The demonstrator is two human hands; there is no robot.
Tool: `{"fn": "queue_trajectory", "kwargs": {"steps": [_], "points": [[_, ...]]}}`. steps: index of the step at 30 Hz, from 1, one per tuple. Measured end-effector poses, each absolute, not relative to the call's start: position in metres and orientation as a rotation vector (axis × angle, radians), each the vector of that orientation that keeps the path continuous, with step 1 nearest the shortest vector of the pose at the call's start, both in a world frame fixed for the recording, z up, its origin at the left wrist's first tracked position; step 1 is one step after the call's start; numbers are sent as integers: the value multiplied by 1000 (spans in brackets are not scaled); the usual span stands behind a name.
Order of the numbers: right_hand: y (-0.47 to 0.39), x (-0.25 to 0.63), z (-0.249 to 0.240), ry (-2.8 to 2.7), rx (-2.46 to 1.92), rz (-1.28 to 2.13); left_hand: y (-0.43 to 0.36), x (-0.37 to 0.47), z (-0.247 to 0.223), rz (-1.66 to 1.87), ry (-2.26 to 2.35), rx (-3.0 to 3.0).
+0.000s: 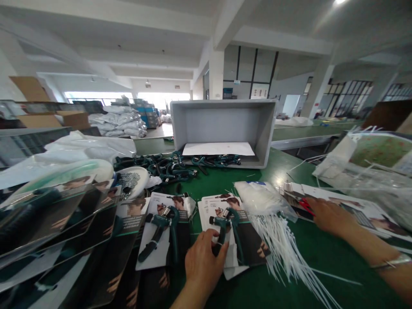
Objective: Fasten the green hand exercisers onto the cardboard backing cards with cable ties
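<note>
My left hand is closed round one handle of a dark green hand grip strengthener, which lies on a printed backing card. Off to the right, my right hand reaches over flat cards, its fingers on a small red-handled tool whose working end I cannot make out. Between my hands, white cable ties fan out of a clear plastic bag. Left of my left hand, a second grip strengthener sits on its own card.
Stacked carded grips fill the left side. Behind them are a bowl of small metal parts and a heap of loose grip strengtheners. A grey bin lies on its side at the back. Plastic bags stand far right.
</note>
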State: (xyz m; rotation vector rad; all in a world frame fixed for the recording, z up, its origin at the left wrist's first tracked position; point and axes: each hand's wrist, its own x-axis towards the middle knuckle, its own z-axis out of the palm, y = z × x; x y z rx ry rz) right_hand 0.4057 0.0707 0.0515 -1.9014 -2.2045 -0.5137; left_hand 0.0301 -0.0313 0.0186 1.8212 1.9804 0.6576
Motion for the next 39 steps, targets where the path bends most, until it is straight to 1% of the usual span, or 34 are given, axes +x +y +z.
{"fn": "queue_trajectory", "kwargs": {"steps": [3, 5, 8, 11, 14, 18, 21, 23, 24, 26, 30, 33, 35, 39], "points": [[69, 415, 43, -2154, -1929, -511, -31, 32, 19, 772, 1925, 1953], [61, 415, 40, -2026, -1979, -468, -29, 34, 21, 817, 1865, 2049], [37, 394, 36, -1833, -1919, -228, -21, 41, 24, 803, 1842, 2112], [5, 345, 30, -1965, -1676, 58, -13, 47, 24, 781, 1870, 2044], [-21, 293, 25, -2282, -1444, 107, -7, 49, 19, 810, 1863, 1915], [-30, 263, 31, -2453, -1357, 327, -7, 48, 14, 874, 1818, 1837], [-23, 264, 37, -2402, -1358, 538, -8, 48, 14, 874, 1835, 1834], [-17, 265, 39, -2388, -1406, 565, -7, 48, 14, 857, 1852, 1841], [-15, 264, 40, -2405, -1438, 535, -6, 48, 14, 855, 1849, 1839], [-11, 261, 40, -2465, -1486, 339, -4, 46, 11, 874, 1809, 1810], [-7, 254, 41, -2590, -1406, -328, 1, 40, 4, 967, 1708, 1726], [-3, 249, 42, -2661, -1269, -678, 2, 38, 1, 1015, 1668, 1712], [1, 244, 41, -2667, -1215, -806, 2, 39, 1, 1039, 1651, 1715], [10, 242, 34, -2653, -1187, -926, 2, 40, 0, 1068, 1625, 1734]]}}
